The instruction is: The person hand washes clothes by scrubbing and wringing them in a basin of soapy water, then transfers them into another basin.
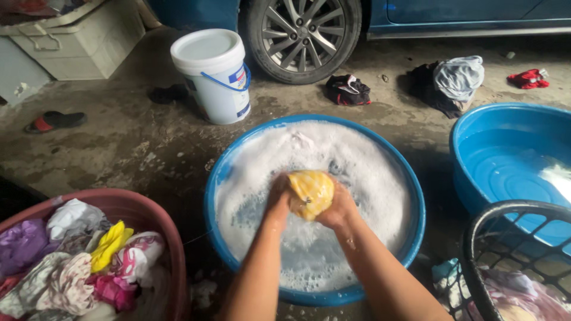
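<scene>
Both hands, left hand and right hand, clutch a yellow cloth, suds hiding its lower end.

bucket and basins flank the foamy tub; above lies open.

Soft, even daylight fills the scene, dimmer toward the top under the car. Shadows are faint and diffuse. The foam in the blue basin looks nearly washed out. The wet concrete floor shows dull sheen. Wide-angle bending curves the edges; corners look slightly soft.
</scene>
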